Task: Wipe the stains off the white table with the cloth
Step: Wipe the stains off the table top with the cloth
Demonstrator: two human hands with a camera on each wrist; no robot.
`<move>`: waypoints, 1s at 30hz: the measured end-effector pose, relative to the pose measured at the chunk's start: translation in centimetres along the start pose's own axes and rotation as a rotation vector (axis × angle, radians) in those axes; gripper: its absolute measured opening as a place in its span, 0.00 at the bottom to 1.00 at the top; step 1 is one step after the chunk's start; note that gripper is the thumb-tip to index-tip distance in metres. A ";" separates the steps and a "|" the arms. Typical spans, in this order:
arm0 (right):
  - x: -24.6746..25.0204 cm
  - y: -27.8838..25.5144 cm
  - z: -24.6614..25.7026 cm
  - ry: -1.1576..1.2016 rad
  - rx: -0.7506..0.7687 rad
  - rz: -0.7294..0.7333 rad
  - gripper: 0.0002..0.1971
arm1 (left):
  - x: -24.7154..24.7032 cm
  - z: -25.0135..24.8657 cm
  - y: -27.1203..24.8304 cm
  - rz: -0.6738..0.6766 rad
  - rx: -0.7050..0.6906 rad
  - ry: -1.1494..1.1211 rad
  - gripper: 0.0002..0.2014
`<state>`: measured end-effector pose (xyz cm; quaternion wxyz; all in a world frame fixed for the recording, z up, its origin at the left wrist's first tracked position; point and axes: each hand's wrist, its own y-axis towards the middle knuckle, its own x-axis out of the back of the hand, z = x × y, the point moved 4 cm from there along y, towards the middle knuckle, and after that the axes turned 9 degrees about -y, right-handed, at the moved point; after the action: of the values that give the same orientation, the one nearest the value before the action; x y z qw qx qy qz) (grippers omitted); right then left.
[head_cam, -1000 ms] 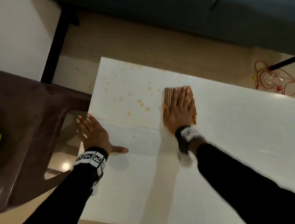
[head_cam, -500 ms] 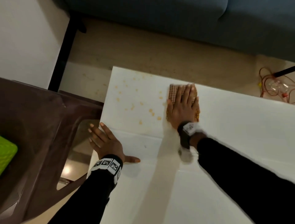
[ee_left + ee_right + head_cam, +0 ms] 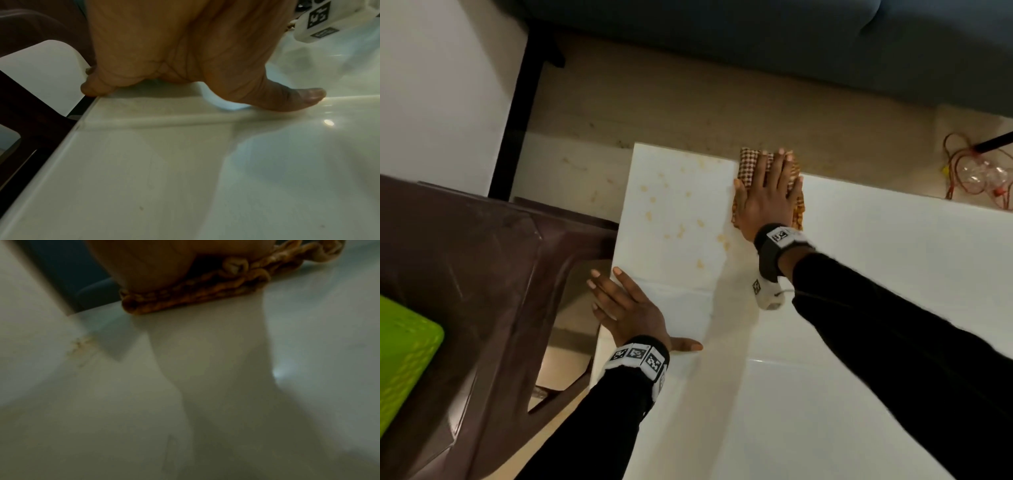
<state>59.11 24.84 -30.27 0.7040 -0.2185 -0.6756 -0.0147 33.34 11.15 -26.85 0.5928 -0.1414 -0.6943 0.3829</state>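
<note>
Pushed farther across since the earlier frame, the cloth now overhangs the far edge of the table, and I see my right hand pressing it flat with straight fingers. Stains lie just left of it. My left hand rests flat, fingers spread, on the table's left edge.

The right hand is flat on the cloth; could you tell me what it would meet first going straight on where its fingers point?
Nothing on the table: the right hand and cloth already reach the white table far edge; beyond looks like open floor.
</note>
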 end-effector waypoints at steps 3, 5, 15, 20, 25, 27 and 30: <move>-1.7 -6.6 0.7 -0.033 0.033 -0.040 0.39 | 0.2 -0.1 -0.1 0.023 -0.005 -0.013 1.00; -3.4 -14.0 1.2 -0.045 0.113 -0.016 0.39 | 0.4 -0.1 -0.3 0.038 0.006 -0.027 1.00; -0.2 -1.3 5.1 -0.027 0.096 0.005 0.40 | 0.0 0.3 0.2 0.005 -0.035 -0.058 1.00; -0.7 -3.0 5.9 -0.054 0.073 -0.006 0.41 | -0.4 0.7 0.3 0.001 -0.052 -0.073 1.00; -4.4 -17.3 5.6 -0.061 0.209 0.059 0.40 | 0.0 0.5 0.3 0.000 -0.047 -0.108 1.00; -4.4 -16.6 5.6 -0.073 0.228 0.061 0.40 | -0.1 0.5 0.3 0.016 -0.046 -0.110 1.00; -2.6 -9.1 6.7 -0.067 0.169 -0.016 0.40 | -0.3 0.6 0.4 0.020 -0.046 -0.097 1.00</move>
<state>49.72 18.08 -30.17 0.6969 -0.1531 -0.6993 0.0440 32.73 10.97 -27.39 0.5511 -0.1430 -0.7294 0.3791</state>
